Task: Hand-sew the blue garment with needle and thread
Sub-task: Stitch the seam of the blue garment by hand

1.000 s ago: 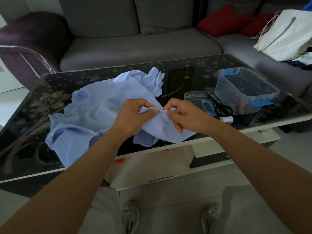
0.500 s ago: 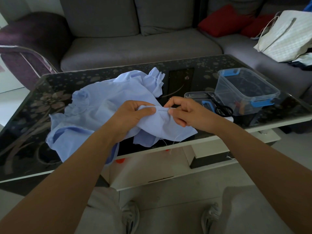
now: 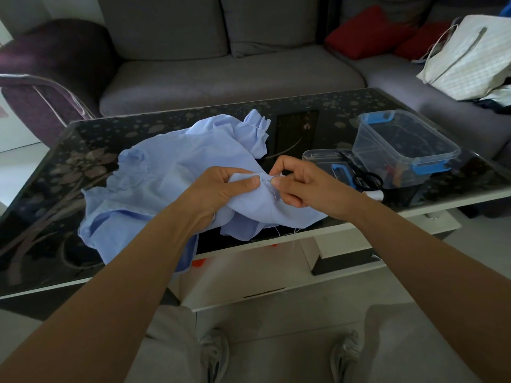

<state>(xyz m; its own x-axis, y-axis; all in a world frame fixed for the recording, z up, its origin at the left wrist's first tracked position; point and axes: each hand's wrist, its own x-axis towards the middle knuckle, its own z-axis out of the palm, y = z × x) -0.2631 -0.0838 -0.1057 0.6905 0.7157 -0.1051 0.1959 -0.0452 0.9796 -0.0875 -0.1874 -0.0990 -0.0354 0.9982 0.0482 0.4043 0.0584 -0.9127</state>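
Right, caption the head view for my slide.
Left hand grips a crumpled pale blue fabric garment while right hand pinches a thin metal needle at its fold.

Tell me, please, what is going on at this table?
A person is hand-sewing. The left hand pinches a fold of the light blue fabric garment, which lies crumpled on the dark glass table. The right hand pinches a thin metal needle stuck in that fold. Black-handled scissors and a clear plastic box sit to the right, untouched.
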